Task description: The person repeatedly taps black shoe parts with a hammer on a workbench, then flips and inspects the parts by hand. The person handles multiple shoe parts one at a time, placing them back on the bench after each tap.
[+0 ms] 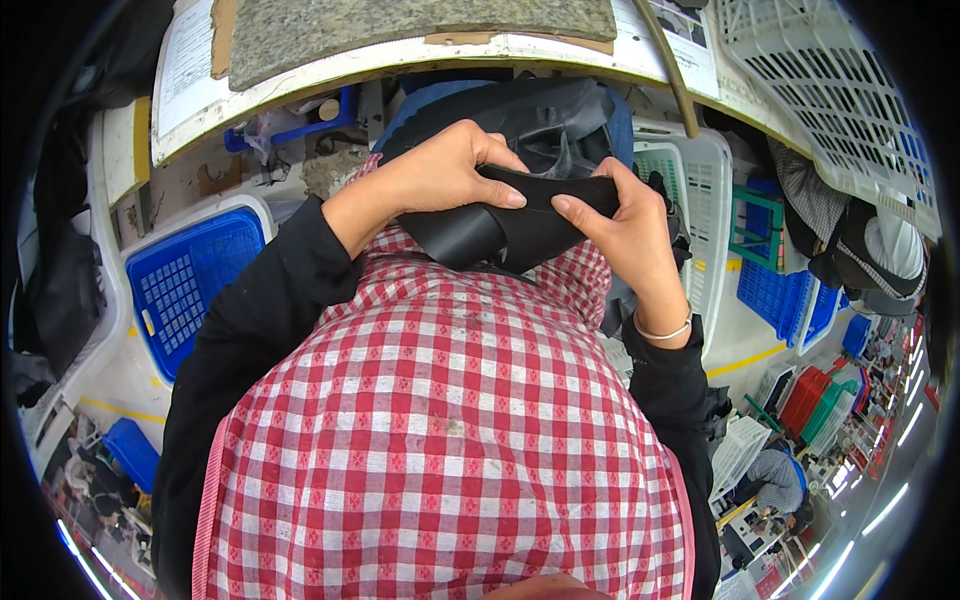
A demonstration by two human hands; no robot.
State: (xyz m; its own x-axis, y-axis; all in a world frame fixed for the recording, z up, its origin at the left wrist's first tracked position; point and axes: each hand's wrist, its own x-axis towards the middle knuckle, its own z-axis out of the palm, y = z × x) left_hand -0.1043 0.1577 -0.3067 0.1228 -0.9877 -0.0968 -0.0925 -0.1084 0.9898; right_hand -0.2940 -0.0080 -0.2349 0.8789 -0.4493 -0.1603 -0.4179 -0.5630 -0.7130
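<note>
Checked apron, curved black piece, long axis left-to-right

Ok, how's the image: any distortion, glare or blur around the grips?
Head view: fisheye curvature bends the long white workbench edge; head view: bright white strip lights glare near the lower rim; head view: soft sheen on the smooth black leather-like piece, while left grip and right grip look reasonably sharp.

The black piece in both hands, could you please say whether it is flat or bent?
Bent: the black piece curves between the left hand and the right hand, and its smooth lower part curls over.
</note>
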